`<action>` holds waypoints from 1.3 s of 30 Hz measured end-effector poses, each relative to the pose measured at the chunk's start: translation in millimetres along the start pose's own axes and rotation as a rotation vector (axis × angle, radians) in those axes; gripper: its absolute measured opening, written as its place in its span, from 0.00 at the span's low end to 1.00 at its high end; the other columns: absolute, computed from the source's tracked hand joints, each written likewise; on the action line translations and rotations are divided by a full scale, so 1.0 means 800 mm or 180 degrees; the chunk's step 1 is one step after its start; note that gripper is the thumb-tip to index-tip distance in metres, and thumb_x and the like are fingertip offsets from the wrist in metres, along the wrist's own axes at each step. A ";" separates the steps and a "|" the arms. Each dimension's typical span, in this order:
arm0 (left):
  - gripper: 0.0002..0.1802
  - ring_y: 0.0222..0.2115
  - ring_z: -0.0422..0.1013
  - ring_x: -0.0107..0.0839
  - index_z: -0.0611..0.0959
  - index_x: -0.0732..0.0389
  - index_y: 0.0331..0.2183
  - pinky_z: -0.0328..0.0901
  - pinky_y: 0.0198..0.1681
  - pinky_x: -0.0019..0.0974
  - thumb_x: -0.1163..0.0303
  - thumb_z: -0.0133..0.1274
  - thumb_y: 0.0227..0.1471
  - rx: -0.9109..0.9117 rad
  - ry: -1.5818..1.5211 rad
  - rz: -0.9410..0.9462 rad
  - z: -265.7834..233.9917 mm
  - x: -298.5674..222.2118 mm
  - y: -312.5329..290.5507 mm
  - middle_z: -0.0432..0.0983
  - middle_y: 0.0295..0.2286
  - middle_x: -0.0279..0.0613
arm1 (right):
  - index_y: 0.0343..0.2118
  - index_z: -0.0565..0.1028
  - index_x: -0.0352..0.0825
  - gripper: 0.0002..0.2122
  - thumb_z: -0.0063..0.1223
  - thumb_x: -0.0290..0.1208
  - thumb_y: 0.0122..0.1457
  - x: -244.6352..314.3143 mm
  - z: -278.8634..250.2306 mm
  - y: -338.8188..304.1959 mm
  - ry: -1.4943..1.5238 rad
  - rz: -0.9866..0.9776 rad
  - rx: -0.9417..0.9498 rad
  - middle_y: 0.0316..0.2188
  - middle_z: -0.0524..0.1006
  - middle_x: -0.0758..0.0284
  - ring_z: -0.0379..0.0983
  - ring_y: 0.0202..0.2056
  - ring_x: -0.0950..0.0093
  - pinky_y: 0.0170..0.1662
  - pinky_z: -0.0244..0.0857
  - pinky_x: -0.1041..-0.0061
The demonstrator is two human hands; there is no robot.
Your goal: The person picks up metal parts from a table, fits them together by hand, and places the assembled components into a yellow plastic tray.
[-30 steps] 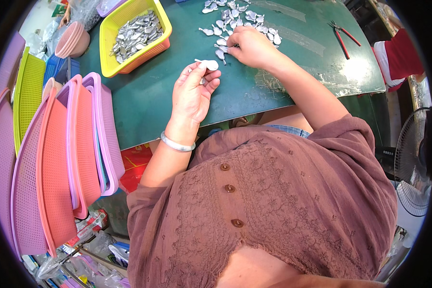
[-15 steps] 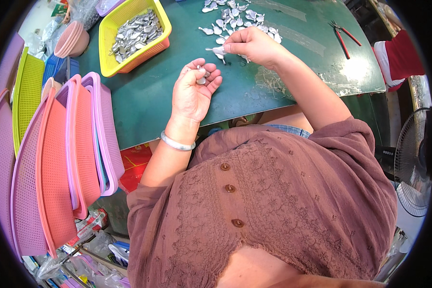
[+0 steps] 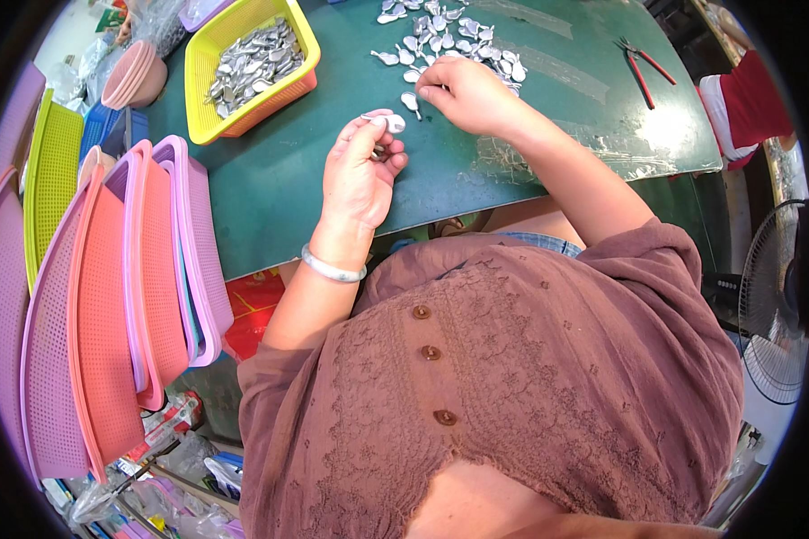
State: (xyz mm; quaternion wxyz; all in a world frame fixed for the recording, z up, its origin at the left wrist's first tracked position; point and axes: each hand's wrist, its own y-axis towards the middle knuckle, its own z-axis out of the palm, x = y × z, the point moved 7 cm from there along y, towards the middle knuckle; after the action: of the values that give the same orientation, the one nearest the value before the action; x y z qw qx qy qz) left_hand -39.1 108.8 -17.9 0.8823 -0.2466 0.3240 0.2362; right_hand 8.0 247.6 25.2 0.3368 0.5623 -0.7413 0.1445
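The table (image 3: 283, 180) is carrying a yellow basket (image 3: 198, 90). Right of the basket, the left hand's (image 3: 360, 175) fingers are pinching a silver piece (image 3: 393, 124) (light edge pressure is probably suiting it); farther right, the right hand's (image 3: 472, 92) fingers are hovering beside scattered pieces (image 3: 440, 38), grip undeterminable.

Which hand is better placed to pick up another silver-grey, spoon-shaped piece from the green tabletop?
Probably the right hand: it is beside the scattered silver-grey, spoon-shaped pieces and seems to hold none. The left hand is farther away and pinches one piece.
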 end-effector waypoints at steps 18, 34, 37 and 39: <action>0.07 0.21 0.66 0.26 0.73 0.62 0.33 0.65 0.22 0.27 0.72 0.48 0.49 -0.0175 -0.0152 -0.0223 -0.015 0.006 0.000 0.68 0.20 0.35 | 0.26 0.71 0.30 0.04 0.49 0.26 0.49 0.015 -0.005 -0.009 0.0461 -0.0340 -0.0278 0.20 0.72 0.66 0.68 0.24 0.75 0.29 0.62 0.78; 0.11 0.25 0.69 0.28 0.74 0.66 0.37 0.66 0.27 0.28 0.70 0.43 0.53 0.0005 -0.0223 -0.0032 0.005 -0.003 -0.008 0.73 0.28 0.42 | 0.26 0.70 0.31 0.07 0.54 0.18 0.42 0.064 -0.017 -0.048 0.0389 -0.1517 -0.0703 0.25 0.72 0.65 0.70 0.27 0.69 0.31 0.64 0.77; 0.10 0.26 0.69 0.30 0.74 0.66 0.33 0.66 0.27 0.28 0.69 0.43 0.53 0.0111 -0.0127 0.0082 0.001 -0.003 -0.006 0.73 0.29 0.45 | 0.29 0.70 0.31 0.10 0.56 0.22 0.41 0.057 -0.012 -0.042 0.0732 -0.1240 -0.0200 0.29 0.72 0.65 0.69 0.32 0.68 0.35 0.64 0.75; 0.09 0.27 0.69 0.31 0.74 0.65 0.31 0.66 0.27 0.29 0.69 0.43 0.52 0.0086 -0.0151 0.0000 -0.008 0.000 -0.001 0.73 0.28 0.45 | 0.31 0.70 0.32 0.12 0.57 0.25 0.41 0.049 -0.015 -0.031 0.0100 -0.1488 -0.0238 0.31 0.71 0.65 0.68 0.35 0.67 0.38 0.62 0.73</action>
State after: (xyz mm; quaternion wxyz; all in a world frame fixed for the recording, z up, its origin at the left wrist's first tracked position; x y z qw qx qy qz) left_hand -41.7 104.2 -21.9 0.8930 -0.2289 0.3062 0.2376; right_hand 29.7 217.8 56.3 0.3932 0.7035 -0.5904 0.0438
